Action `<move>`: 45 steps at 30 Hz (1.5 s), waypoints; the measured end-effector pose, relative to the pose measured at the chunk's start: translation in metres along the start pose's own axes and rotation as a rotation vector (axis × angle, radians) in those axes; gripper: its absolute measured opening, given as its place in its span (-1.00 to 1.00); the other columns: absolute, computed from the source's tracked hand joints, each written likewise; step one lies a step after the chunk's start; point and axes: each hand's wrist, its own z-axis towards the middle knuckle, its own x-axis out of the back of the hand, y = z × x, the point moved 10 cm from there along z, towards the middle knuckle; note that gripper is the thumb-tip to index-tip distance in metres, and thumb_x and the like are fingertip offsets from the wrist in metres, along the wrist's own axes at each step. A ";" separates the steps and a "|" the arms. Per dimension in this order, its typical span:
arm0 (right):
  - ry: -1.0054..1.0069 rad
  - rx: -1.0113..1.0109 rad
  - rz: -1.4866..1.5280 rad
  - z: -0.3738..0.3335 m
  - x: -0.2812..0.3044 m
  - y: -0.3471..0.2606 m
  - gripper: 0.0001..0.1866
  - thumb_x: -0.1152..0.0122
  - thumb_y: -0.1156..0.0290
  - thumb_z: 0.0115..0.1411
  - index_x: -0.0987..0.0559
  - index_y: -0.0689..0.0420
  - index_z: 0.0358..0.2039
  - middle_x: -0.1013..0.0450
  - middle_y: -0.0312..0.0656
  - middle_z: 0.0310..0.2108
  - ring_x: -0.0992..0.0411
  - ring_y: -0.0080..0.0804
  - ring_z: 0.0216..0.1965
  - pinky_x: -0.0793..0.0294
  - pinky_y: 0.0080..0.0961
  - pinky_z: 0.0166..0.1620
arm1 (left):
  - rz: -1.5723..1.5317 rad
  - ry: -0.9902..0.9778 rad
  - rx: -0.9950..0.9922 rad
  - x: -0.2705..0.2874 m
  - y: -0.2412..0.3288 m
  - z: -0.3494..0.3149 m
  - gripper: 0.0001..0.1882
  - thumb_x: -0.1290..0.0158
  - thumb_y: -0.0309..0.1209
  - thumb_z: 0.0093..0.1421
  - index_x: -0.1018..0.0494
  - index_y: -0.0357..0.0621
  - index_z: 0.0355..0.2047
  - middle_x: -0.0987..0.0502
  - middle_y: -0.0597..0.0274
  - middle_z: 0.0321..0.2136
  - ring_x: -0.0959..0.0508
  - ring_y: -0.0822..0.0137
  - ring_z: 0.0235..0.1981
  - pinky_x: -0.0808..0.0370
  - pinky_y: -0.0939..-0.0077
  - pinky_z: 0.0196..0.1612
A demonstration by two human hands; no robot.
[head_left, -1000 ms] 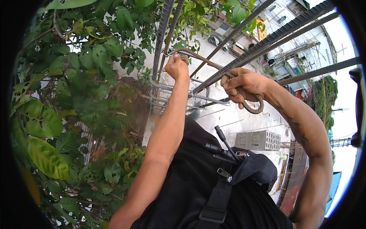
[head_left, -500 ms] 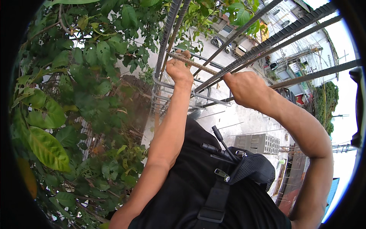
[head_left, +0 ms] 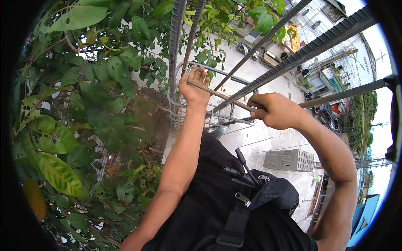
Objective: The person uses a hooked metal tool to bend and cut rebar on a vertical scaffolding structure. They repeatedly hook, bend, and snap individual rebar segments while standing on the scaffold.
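Observation:
My right hand [head_left: 274, 111] is closed around one end of a short rusty steel rod [head_left: 228, 98]. The rod slants up and left, its other end lying over the palm side of my left hand [head_left: 195, 86]. That hand is palm up, fingers half curled but not wrapped round the rod. Close to its fingertips, a thin tie wire [head_left: 190, 68] loops where a vertical rebar [head_left: 176, 46] meets a bent steel stirrup [head_left: 217, 72]. More stirrups [head_left: 188, 115] are stacked below, around the upright bars. A thick ribbed rebar [head_left: 301, 50] passes between my hands.
Dense leafy branches [head_left: 96, 113] crowd the left side. Another long rebar [head_left: 347, 93] extends right, behind my right hand. Far below are a pale concrete ground [head_left: 247, 144] and a stack of hollow blocks [head_left: 289, 160]. A black pouch [head_left: 274, 190] is strapped on my chest.
The rod's left end has come away from the wire tie and down over my left palm. My right hand has shifted slightly down and right, turning the rod. My left hand has lowered a little.

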 end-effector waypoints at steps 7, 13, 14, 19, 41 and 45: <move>0.099 0.087 -0.520 -0.010 -0.007 -0.041 -0.69 -0.16 0.38 -0.08 -0.47 0.33 -0.35 -0.50 -0.03 -0.54 -0.53 -0.20 -0.45 -0.51 -0.37 -0.38 | -0.190 0.086 0.092 0.006 -0.016 0.003 -0.59 0.28 -0.25 0.13 -0.31 -0.07 -0.03 -0.48 0.24 -0.08 -0.48 0.31 -0.13 -0.43 0.33 -0.15; 0.012 0.080 -0.540 -0.009 -0.019 -0.039 -0.63 -0.19 0.37 -0.06 -0.43 0.38 -0.29 -0.50 -0.03 -0.54 -0.54 -0.20 -0.44 -0.51 -0.37 -0.38 | 0.055 0.218 0.044 0.014 -0.009 0.003 -0.65 0.27 -0.40 0.18 -0.27 -0.09 -0.01 -0.50 0.30 -0.11 -0.46 0.36 0.00 -0.41 0.43 -0.11; 0.004 0.089 -0.474 -0.008 -0.018 -0.037 -0.63 -0.17 0.38 -0.06 -0.43 0.39 -0.29 -0.50 0.00 -0.54 -0.53 -0.16 -0.43 -0.51 -0.33 -0.37 | 0.074 0.234 0.040 0.015 -0.007 0.003 -0.66 0.28 -0.41 0.18 -0.28 -0.08 -0.03 -0.50 0.30 -0.11 -0.46 0.36 -0.01 -0.41 0.43 -0.12; -0.132 0.119 -0.331 -0.005 -0.017 -0.021 -0.65 -0.07 0.49 -0.10 -0.41 0.44 -0.28 -0.48 0.13 -0.52 -0.50 0.04 -0.39 -0.48 -0.17 -0.28 | 0.168 0.271 0.068 0.019 -0.004 0.001 -0.70 0.27 -0.45 0.18 -0.31 -0.03 -0.08 -0.51 0.35 -0.22 -0.50 0.40 -0.20 -0.40 0.42 -0.22; -0.056 0.005 -0.090 0.007 -0.019 0.000 -0.75 -0.01 0.43 -0.11 -0.54 0.37 -0.54 -0.47 0.22 -0.48 -0.49 0.08 -0.31 -0.47 -0.19 -0.16 | 0.439 0.400 0.182 0.016 0.008 0.002 -0.82 -0.04 -0.18 0.09 -0.42 0.15 -0.30 -0.46 0.49 -0.52 -0.47 0.41 -0.43 -0.27 0.35 -0.29; -0.004 0.000 -0.155 0.005 -0.021 -0.005 -0.78 -0.04 0.43 -0.14 -0.54 0.35 -0.59 -0.48 0.15 -0.52 -0.50 0.05 -0.39 -0.50 -0.20 -0.25 | 0.792 0.454 0.162 0.014 0.022 0.007 -0.81 -0.10 -0.32 0.06 -0.43 -0.05 -0.31 -0.52 0.32 -0.50 -0.56 0.34 -0.53 -0.29 0.40 -0.48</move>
